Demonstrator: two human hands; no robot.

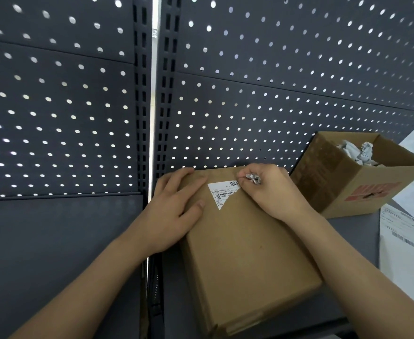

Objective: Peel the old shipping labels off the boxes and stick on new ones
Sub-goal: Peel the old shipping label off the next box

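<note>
Old label point(222, 193) on this one is about half gone already: what's left is a ragged white triangle with a barcode and some print, stuck near the far end of the top of the closed brown box point(247, 253). The box lies flat on a dark grey shelf point(61, 241), pushed up close to the pegboard back wall point(274, 94). The left hand point(174, 211) lies flat on the far left corner of the box, fingers straight and spread, pressing on the cardboard. The right hand point(272, 192) is at the label's far right corner, fingers curled in, thumb and fingertips pinching a crumpled bit point(253, 178) of peeled label paper. Can't tell if that bit is still joined to the part on the box or torn free. Just to the right of the box sits an open carton point(362, 192) with red print on its side, and there's a heap of scrunched white scraps point(358, 152) inside it. Nearer, at the right edge, a white sheet of labels point(401, 238) with barcodes lies flat on the shelf, apart from the box.
</note>
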